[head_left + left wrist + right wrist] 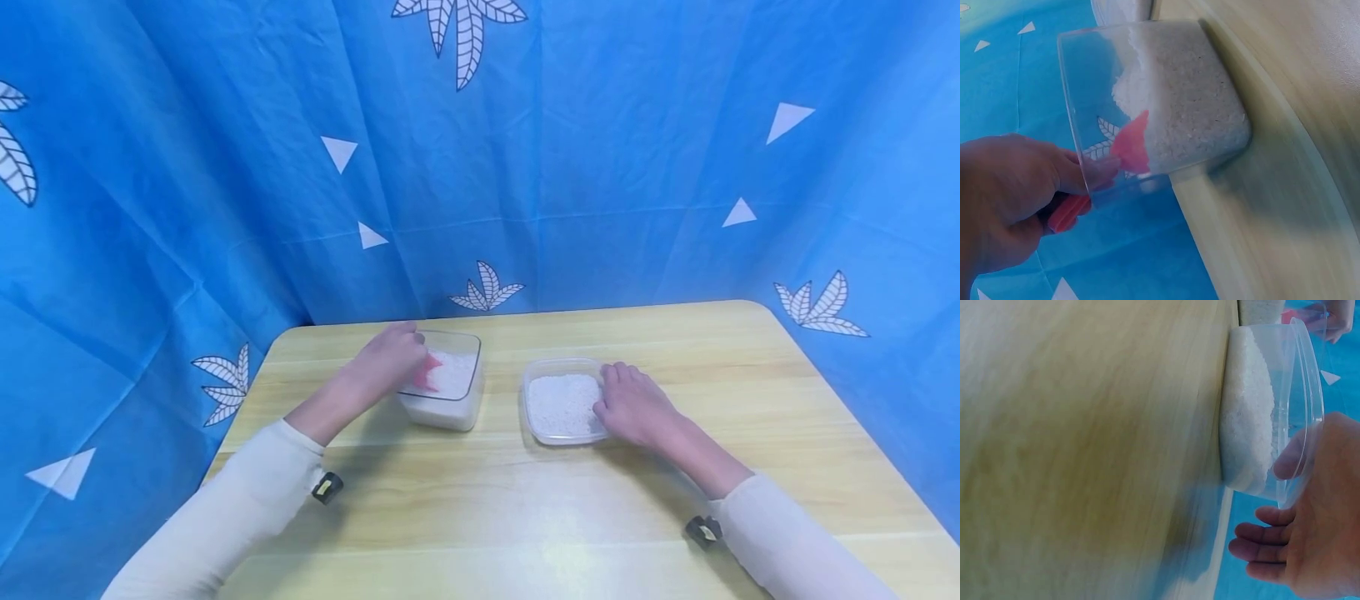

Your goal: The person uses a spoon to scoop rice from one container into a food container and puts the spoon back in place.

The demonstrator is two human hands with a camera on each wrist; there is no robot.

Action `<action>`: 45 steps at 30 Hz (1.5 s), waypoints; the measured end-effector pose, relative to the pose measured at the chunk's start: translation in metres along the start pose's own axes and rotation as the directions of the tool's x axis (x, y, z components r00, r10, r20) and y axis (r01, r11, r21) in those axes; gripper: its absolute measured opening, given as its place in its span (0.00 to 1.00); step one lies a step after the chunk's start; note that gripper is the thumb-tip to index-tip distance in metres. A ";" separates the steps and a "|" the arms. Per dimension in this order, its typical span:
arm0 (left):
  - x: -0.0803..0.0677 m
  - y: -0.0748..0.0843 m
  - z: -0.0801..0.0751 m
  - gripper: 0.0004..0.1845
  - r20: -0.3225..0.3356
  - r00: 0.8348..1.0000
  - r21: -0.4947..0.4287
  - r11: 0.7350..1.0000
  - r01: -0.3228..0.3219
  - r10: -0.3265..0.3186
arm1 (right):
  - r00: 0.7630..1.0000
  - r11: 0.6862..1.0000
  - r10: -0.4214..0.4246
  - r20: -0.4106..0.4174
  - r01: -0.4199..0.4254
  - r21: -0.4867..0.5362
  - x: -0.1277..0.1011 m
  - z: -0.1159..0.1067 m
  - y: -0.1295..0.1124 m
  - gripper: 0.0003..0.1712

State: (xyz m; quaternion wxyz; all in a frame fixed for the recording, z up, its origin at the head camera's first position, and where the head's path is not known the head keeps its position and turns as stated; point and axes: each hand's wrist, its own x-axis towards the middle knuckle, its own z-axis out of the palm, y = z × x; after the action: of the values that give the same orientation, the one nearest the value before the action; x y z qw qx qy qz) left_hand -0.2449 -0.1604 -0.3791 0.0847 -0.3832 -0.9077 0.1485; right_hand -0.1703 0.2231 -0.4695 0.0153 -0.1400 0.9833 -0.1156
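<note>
Our left hand (386,362) grips red scoop (1130,145) inside tall tub (447,392) of white grains. Right hand (633,406) rests loose on flat tub (564,405) edge. We dig slow, keep scoop level, hold flat tub steady.

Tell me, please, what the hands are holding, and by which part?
The left hand grips a red scoop by its handle, inside the taller container. The right hand rests on the shallow container's rim.

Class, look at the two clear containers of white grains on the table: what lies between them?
Only bare wooden table separates the deep container from the shallow container; the head view shows this gap.
</note>
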 end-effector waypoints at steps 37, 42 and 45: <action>0.008 0.021 0.000 0.09 0.144 0.986 -0.091 0.991 0.097 -0.083 | 1.000 1.000 -0.008 -0.021 0.008 0.007 0.001 -0.001 -0.001 0.31; 0.013 0.024 0.003 0.12 0.163 0.980 -0.179 0.974 0.141 -0.112 | 1.000 1.000 -0.011 -0.009 0.011 0.013 0.001 -0.001 -0.002 0.34; 0.016 0.025 0.002 0.14 0.183 0.974 -0.201 0.965 0.171 -0.134 | 1.000 1.000 -0.011 -0.010 0.011 0.007 0.001 -0.001 -0.002 0.33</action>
State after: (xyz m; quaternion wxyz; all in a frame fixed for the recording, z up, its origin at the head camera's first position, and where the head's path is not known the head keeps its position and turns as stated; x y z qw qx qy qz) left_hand -0.2398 -0.1323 -0.3886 -0.0231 -0.3050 -0.9492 0.0740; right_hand -0.1708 0.2214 -0.4676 0.0102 -0.1447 0.9821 -0.1199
